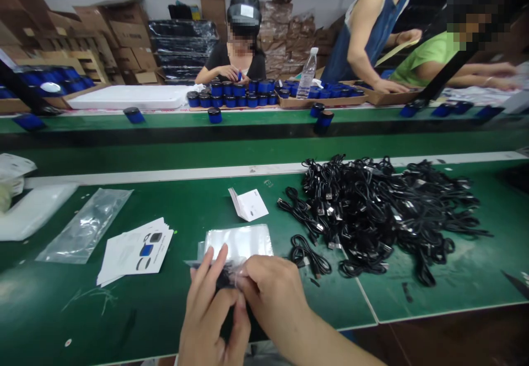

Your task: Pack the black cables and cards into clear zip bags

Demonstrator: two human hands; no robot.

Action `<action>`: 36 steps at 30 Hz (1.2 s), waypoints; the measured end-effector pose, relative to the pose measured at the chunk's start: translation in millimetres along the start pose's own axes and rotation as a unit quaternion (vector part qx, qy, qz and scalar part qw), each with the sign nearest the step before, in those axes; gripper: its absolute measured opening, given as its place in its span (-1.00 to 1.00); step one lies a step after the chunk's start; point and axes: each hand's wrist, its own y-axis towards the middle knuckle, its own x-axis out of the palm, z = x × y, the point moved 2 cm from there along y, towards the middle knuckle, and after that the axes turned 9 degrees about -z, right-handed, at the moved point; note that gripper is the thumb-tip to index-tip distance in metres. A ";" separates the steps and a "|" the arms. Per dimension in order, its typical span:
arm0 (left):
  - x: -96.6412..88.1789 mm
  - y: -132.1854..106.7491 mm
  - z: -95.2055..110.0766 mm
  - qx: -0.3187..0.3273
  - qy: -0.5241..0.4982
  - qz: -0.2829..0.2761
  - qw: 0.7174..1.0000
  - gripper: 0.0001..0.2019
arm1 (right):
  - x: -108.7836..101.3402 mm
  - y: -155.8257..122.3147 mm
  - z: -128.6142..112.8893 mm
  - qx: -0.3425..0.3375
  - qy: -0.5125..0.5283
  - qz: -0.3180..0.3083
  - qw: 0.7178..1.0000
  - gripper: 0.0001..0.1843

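Near the table's front edge, my left hand [212, 311] and my right hand [275, 286] meet over a small clear plastic bag [194, 264]. Both hands pinch it, and something black, perhaps a cable, shows between the fingers; most of it is hidden. Just beyond them lies a stack of clear plastic bags [239, 239]. A folded white leaflet [252, 205] stands a little farther back. Right of my right hand are a coiled black USB cable [308, 256] and a large heap of similar cables [372, 211].
Printed white cards [138, 253] and a large clear bag [88, 222] lie on the left. Across the green bench [165, 154], blue jars with black lids [235, 98] stand near a water bottle [308, 74]. Several co-workers work behind it.
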 end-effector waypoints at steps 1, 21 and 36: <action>0.8 -1.5 1.9 0.008 0.004 0.003 1.000 -0.76 | 0.8 -0.1 0.2 0.023 -0.016 0.033 0.999 -0.87; -24.2 13.5 -22.4 -0.224 -0.276 -0.130 0.925 -0.74 | -21.2 -11.8 3.6 0.101 0.279 -0.134 0.946 -0.82; -28.8 7.0 -36.2 -0.160 -0.280 -0.091 0.942 -0.81 | -26.6 -10.1 -0.4 0.044 0.260 -0.123 0.957 -0.90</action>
